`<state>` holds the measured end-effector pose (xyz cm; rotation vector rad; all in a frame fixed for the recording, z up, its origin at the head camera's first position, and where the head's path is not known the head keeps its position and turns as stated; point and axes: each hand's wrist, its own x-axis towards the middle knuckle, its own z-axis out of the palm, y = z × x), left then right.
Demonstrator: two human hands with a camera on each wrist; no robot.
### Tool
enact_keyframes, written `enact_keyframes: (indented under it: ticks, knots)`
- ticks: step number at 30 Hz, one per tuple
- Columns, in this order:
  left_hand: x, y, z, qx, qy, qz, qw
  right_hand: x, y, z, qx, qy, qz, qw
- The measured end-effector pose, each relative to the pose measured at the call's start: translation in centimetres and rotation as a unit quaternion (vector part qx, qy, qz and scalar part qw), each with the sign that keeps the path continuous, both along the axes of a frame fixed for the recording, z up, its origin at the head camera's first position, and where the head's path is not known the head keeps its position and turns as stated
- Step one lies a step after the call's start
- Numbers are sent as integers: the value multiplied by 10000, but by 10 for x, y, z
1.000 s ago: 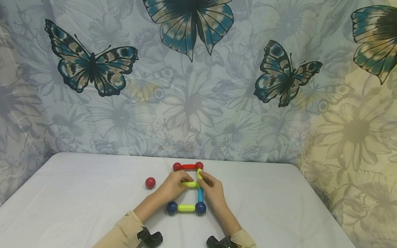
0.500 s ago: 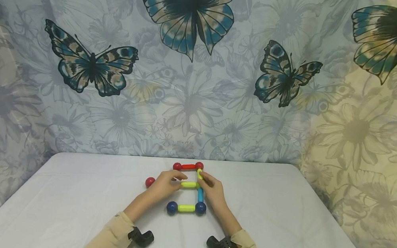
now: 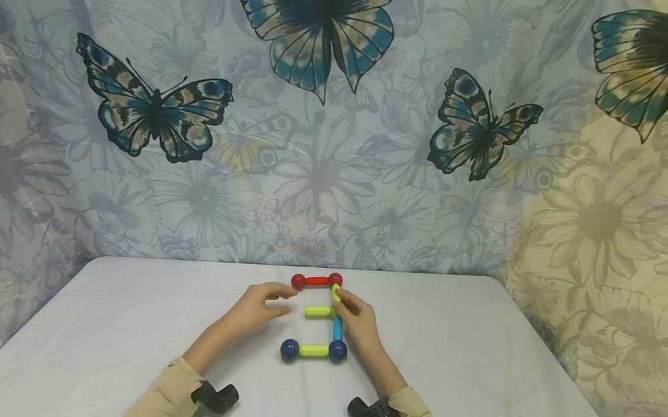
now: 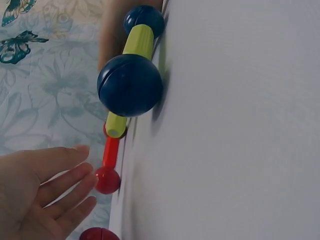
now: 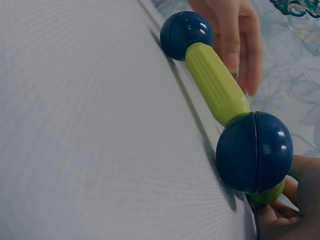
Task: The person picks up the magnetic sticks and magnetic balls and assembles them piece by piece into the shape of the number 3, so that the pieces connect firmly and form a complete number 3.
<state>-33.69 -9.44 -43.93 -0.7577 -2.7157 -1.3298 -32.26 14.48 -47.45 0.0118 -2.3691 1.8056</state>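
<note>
A toy stick-and-ball frame (image 3: pixel 337 330) lies on the table, built of red, yellow-green and blue sticks joined by balls. My right hand (image 3: pixel 357 318) pinches it at its right side, near a yellow-green joint (image 5: pixel 267 195) partly hidden by a dark blue ball (image 5: pixel 255 152). To the left of the frame, my left hand (image 3: pixel 257 307) is held with fingers spread and nothing between them. The middle yellow-green stick (image 3: pixel 317 311) points toward it with a bare left end. A separate red ball (image 4: pixel 100 234) shows below the left hand in the left wrist view; in the head view the hand hides it.
A white cloth covers the table (image 3: pixel 447 354). Behind it hangs a curtain (image 3: pixel 321 221) printed with butterflies and flowers. A black wrist camera (image 3: pixel 219 397) sits on the left wrist and another camera (image 3: pixel 365 411) on the right.
My left hand has let go of the middle yellow-green stick and moved left, covering the separate red ball in the head view. The right hand has stayed in place.
</note>
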Motion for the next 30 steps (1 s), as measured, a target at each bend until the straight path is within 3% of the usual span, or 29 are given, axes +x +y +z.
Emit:
enact_keyframes:
  ticks: [15, 23, 30]
  knots:
    - [-10, -41, 6, -159, -339, -342, 9987, 0, 0, 1, 35, -45, -4, 10000]
    - [-18, -62, -1, 47, -510, -487, 9975, 0, 0, 1, 37, -44, -17, 10000]
    - [-19, -71, -6, -120, -471, -564, 9972, -1, 0, 0, 55, -75, -30, 10000]
